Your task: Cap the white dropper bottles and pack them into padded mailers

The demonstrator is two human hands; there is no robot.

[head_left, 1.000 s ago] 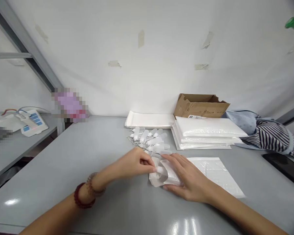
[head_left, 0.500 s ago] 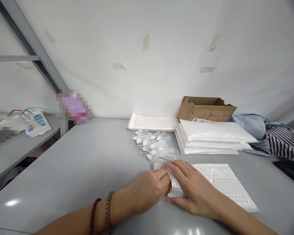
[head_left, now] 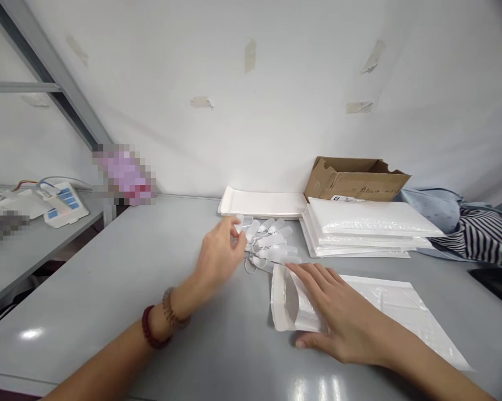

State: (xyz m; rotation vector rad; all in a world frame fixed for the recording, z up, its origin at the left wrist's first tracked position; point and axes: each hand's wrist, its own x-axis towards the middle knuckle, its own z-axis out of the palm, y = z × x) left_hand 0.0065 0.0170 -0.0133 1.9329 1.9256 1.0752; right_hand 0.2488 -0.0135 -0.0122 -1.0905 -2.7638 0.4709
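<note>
- Hand, left [head_left: 222, 249]: half-curled at the bottles [head_left: 271, 240], beyond and left of the open mailer [head_left: 305, 313] (grip on one unclear).
- Bottles: just beyond the mailer; likely light, slippery, best pinched mid-body.
- Right hand [head_left: 334, 312]: spread over the mailer on the bench [head_left: 167, 239], seemingly pinning, not grasping.

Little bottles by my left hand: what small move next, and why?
Perhaps lift one of the bottles with your left hand: it is right at their edge, while your right hand rests on the envelope, whose mouth is open.
</note>
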